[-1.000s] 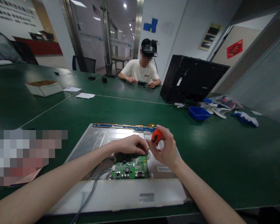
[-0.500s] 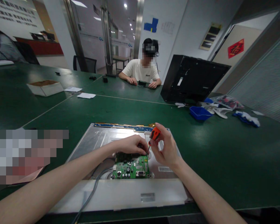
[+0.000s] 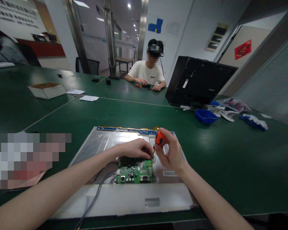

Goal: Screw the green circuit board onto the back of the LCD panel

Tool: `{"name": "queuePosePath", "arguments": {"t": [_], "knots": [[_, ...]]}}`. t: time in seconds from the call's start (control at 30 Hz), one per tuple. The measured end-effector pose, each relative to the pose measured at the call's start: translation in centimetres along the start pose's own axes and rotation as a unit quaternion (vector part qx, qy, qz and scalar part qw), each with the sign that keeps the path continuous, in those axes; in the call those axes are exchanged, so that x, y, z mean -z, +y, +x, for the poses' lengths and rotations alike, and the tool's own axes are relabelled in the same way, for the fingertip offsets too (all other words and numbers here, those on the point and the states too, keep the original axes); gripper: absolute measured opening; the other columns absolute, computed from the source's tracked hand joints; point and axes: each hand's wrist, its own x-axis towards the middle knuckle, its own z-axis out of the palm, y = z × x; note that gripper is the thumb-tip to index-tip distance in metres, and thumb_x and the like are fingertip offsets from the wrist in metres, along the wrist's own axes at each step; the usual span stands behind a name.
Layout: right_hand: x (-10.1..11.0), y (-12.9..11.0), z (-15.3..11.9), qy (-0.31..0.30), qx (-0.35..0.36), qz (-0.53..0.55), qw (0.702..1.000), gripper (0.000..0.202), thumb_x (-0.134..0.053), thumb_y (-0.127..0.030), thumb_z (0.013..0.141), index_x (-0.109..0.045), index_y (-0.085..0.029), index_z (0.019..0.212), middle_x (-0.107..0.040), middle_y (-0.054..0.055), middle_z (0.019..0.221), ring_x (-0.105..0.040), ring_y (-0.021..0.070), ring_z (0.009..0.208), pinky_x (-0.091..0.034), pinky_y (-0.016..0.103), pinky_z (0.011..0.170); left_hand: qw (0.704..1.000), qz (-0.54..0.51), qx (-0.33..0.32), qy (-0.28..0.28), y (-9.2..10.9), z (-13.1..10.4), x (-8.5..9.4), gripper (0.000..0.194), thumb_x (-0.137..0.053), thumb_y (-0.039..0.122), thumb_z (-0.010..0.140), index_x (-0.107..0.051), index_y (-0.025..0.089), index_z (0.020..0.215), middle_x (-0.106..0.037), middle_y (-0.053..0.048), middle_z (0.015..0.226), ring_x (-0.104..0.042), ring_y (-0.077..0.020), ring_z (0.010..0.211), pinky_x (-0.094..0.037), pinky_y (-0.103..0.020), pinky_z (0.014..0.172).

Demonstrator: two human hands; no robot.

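A silvery display panel (image 3: 105, 199) lies on the green table, with a green circuit board (image 3: 136, 172) on its middle. My right hand (image 3: 170, 151) grips an orange and black screwdriver (image 3: 159, 138), tilted, its tip down at the board's upper right corner. Beside that tip my left hand (image 3: 136, 148) is closed, thumb and fingers pressed together over the board's top edge; anything between them is too small to make out. Grey cables (image 3: 96, 198) run from the board's left side to the panel's front edge.
Across the green table (image 3: 230, 166) sits a person (image 3: 146, 72) handling a small dark item. A black monitor housing (image 3: 201, 81) stands at the back right, near a blue tray (image 3: 206, 116) and gloves (image 3: 254, 122). An open box (image 3: 46, 92) is at the left.
The screwdriver's handle has turned a little in my right hand. My left hand stays in place. Across the table, the person's hand has shifted and an orange tool now lies beside it.
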Motion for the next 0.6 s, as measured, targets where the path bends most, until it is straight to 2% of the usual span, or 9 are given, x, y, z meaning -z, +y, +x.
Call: {"name": "queuePosePath", "arguments": {"t": [0.1,0.23,0.43,0.6], "knots": [[0.13,-0.01,-0.19,-0.015,-0.02,0.017,1.0,0.064,-0.049,-0.011,0.085,-0.026,-0.024,0.144,-0.058,0.0,0.078,-0.056,0.0132,0.059,-0.05,0.026,0.051,1.0,0.003,-0.003,-0.003,0.2,0.03,0.01,0.012,-0.066,0.015,0.078,-0.071,0.015,0.089,-0.067,-0.001,0.076,-0.06,-0.0131,0.07,-0.046,-0.022,0.066],[-0.07,0.23,-0.42,-0.009,-0.036,0.013,0.999,0.065,-0.052,-0.012,0.084,-0.027,-0.024,0.143,-0.056,-0.001,0.075,-0.055,0.0123,0.056,-0.048,0.024,0.048,1.0,0.011,-0.005,-0.002,0.24,0.03,0.06,0.011,-0.068,0.016,0.078,-0.071,0.015,0.088,-0.067,-0.001,0.076,-0.06,-0.0134,0.07,-0.045,-0.022,0.066],[-0.56,0.69,-0.59,0.038,-0.022,-0.014,0.999,0.064,-0.062,-0.016,0.082,-0.032,-0.027,0.138,-0.051,-0.005,0.07,-0.048,0.0095,0.049,-0.044,0.021,0.045,1.0,-0.009,0.007,-0.004,0.17,-0.04,0.04,0.014,-0.069,0.019,0.078,-0.072,0.015,0.092,-0.07,-0.002,0.081,-0.062,-0.0148,0.073,-0.047,-0.024,0.068],[-0.13,0.29,-0.04,0.023,-0.002,-0.021,1.0,0.06,-0.058,-0.02,0.085,-0.032,-0.028,0.139,-0.053,-0.005,0.072,-0.048,0.0093,0.048,-0.042,0.02,0.042,1.0,0.011,0.003,-0.001,0.43,-0.05,0.11,0.011,-0.068,0.016,0.078,-0.072,0.016,0.088,-0.068,0.0,0.077,-0.061,-0.0134,0.07,-0.045,-0.022,0.066]]}}
